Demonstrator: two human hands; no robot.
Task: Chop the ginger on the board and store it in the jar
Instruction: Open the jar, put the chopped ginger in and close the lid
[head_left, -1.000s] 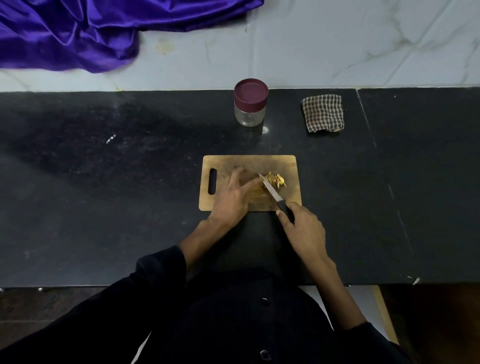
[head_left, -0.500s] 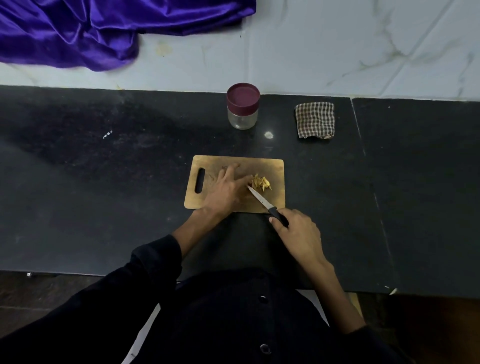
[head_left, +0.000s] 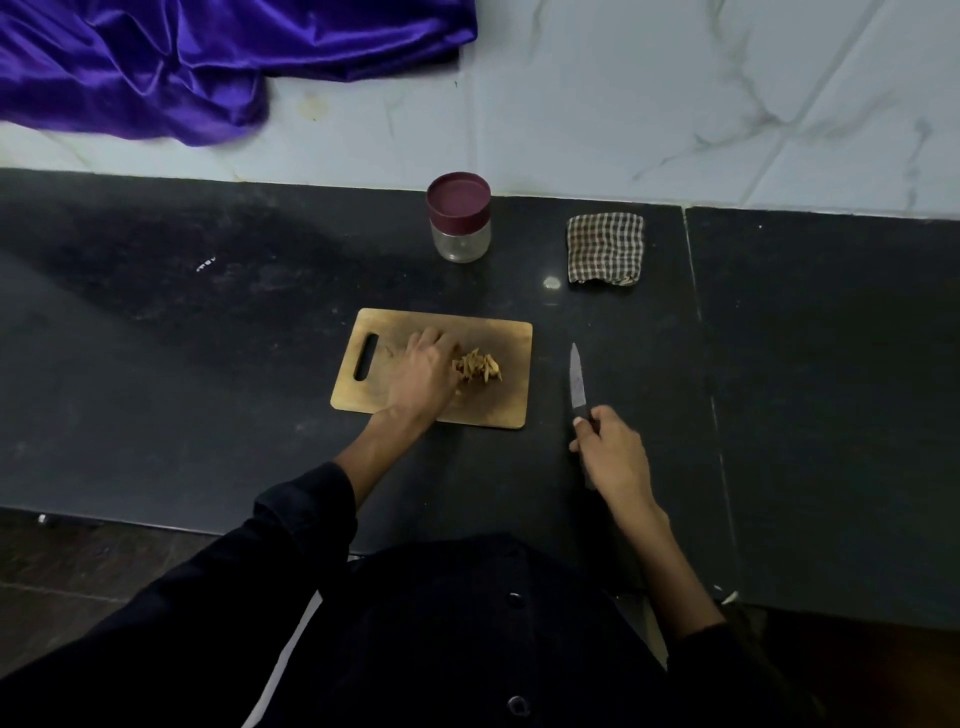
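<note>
No legible text, label or number anywhere.

Black stone counter (head_left: 208, 364) | wooden cutting board (head_left: 498, 405) flat at centre | lidded jar (head_left: 459, 218) standing behind the board | folded checked cloth (head_left: 605, 248) behind-right of the board | knife (head_left: 576, 382) just right of the board, tip pointing away

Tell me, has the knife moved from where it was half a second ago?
Yes. The knife, held by the right hand, has gone off the cutting board to the right; its blade now lies over the dark counter beside the board.
</note>
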